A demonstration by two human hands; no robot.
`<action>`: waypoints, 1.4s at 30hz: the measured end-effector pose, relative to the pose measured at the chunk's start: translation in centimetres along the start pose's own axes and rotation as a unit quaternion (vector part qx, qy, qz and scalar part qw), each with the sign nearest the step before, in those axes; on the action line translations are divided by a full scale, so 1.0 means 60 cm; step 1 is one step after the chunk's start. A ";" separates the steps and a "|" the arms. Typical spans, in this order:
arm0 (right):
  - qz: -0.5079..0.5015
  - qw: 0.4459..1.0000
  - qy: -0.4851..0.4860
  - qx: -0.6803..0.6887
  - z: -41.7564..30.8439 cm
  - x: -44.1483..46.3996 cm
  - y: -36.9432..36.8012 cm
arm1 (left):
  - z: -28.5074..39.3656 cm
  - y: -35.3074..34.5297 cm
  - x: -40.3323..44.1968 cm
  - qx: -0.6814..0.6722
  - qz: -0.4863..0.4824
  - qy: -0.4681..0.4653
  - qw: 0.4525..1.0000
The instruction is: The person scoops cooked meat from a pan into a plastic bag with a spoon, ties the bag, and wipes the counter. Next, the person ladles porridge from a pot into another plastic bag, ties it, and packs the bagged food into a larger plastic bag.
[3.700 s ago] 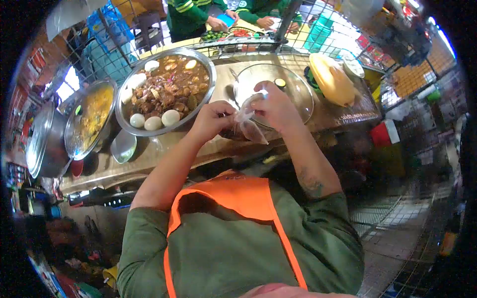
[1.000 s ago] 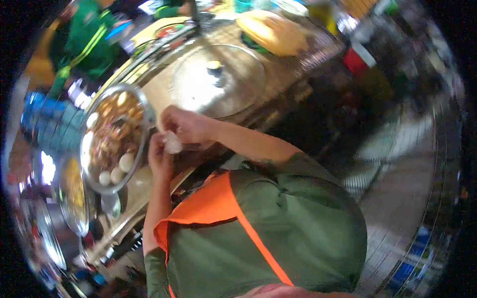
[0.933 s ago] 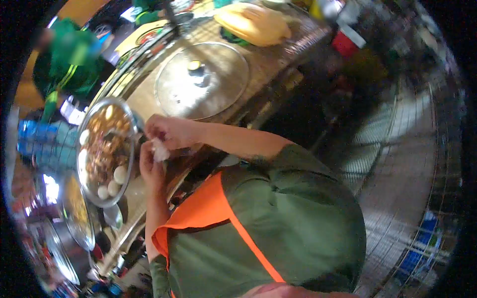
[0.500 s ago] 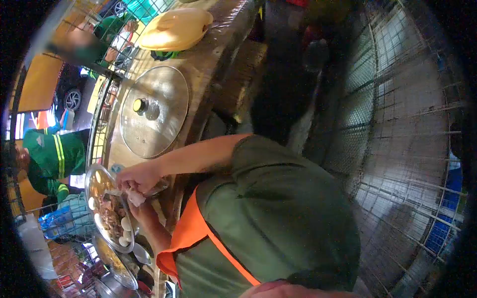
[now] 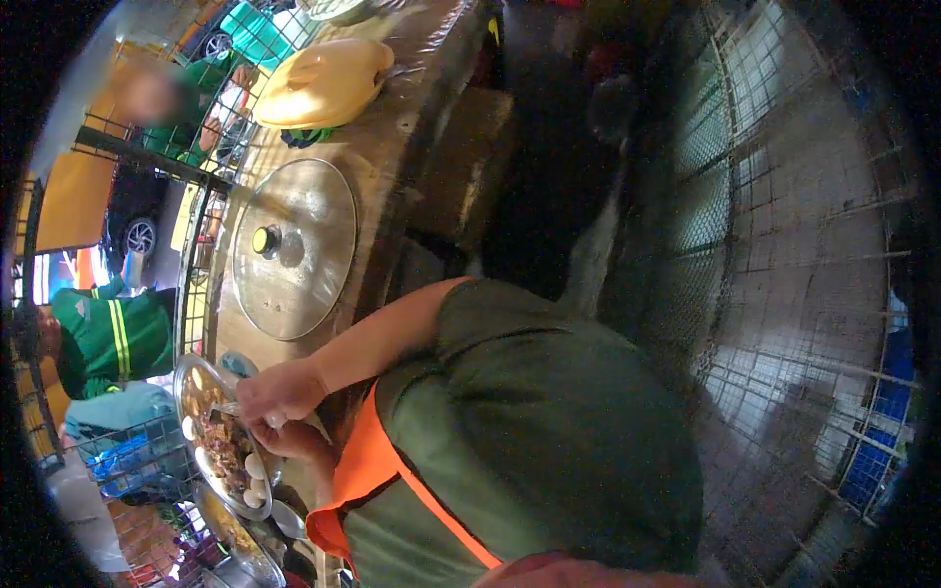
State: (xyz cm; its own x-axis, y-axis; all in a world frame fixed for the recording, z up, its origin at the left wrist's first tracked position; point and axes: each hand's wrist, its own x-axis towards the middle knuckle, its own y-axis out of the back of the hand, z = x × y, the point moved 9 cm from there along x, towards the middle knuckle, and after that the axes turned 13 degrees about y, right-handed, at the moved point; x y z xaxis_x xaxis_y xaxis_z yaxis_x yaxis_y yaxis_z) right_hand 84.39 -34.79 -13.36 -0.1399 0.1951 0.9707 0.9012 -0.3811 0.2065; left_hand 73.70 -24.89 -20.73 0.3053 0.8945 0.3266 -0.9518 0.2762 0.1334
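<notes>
My right hand [image 5: 281, 388] is closed on a metal serving utensil [image 5: 223, 408], whose end reaches into the food. An oval metal tray [image 5: 179, 377] holds dark chopped meat [image 5: 223, 449] and several whole white eggs [image 5: 255, 466]. Just under the right hand, my left hand [image 5: 302, 441] is closed beside the tray's near edge. A small whitish bit shows between the two hands; its kind is unclear. The left fingers are partly hidden. A round glass lid [image 5: 319, 265] with a yellow-topped knob lies on the wooden counter [image 5: 377, 186].
A yellow plastic tub [image 5: 323, 83] sits farther along the counter. Beside the meat tray is another tray [image 5: 233, 534] with yellowish food. Wire mesh [image 5: 191, 284] fronts the counter, with people in green [image 5: 118, 333] beyond it. More mesh [image 5: 745, 196] stands behind me.
The view has shifted, so the counter things sit lower in it. My hands stay by the meat tray. The whitish bit between them shows less than before.
</notes>
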 end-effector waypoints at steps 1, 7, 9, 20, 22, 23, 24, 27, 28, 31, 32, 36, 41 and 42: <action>-0.005 1.000 -0.003 0.005 0.004 -0.003 -0.003 | -0.001 0.007 0.003 0.048 0.016 -0.004 0.999; 0.040 0.993 -0.046 0.099 0.030 0.009 0.025 | 0.055 -0.012 -0.008 0.064 -0.009 0.014 0.998; 0.000 0.983 -0.133 0.123 0.040 0.016 0.026 | 0.052 -0.026 -0.012 0.025 -0.075 0.033 0.996; -0.142 0.970 -0.120 0.156 0.038 0.036 0.013 | -0.003 -0.032 -0.021 -0.111 -0.066 0.233 0.964; -0.156 0.966 -0.108 0.175 0.048 0.028 -0.002 | 0.004 -0.035 -0.019 -0.105 -0.076 0.224 0.966; -0.153 0.968 -0.099 0.174 0.045 0.027 -0.003 | 0.016 -0.038 -0.021 -0.111 -0.084 0.231 0.963; -0.154 0.966 -0.098 0.181 0.044 0.027 -0.006 | 0.022 -0.038 -0.023 -0.117 -0.095 0.238 0.960; -0.148 0.975 -0.087 0.145 0.042 0.023 -0.005 | 0.011 -0.037 -0.023 -0.069 -0.106 0.197 0.972; -0.125 0.969 -0.162 0.142 0.061 0.005 -0.004 | 0.018 -0.035 -0.025 -0.026 -0.100 0.166 0.981; -0.038 0.943 -0.275 0.182 0.077 -0.018 -0.002 | 0.044 -0.037 -0.029 0.039 -0.110 0.113 0.987; 0.025 0.922 -0.315 0.224 0.085 -0.027 0.003 | 0.040 -0.036 -0.028 0.039 -0.109 0.112 0.987; 0.025 0.930 -0.306 0.203 0.094 -0.023 0.018 | 0.052 -0.050 -0.034 0.086 -0.118 0.017 0.989; -0.208 0.977 0.013 0.043 -0.014 0.088 0.018 | 0.083 -0.049 -0.042 0.026 -0.049 0.063 0.996; -0.212 0.976 0.016 0.044 -0.016 0.099 0.022 | 0.083 -0.043 -0.041 0.023 -0.025 0.075 0.997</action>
State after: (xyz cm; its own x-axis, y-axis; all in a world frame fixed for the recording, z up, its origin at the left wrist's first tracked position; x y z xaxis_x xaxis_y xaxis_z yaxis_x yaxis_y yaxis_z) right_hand 84.36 -35.03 -7.19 -0.5187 0.2898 0.8043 0.7917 -0.1922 0.5798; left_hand 75.54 -29.53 -17.20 0.3406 0.9238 0.1748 -0.9323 0.3077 0.1903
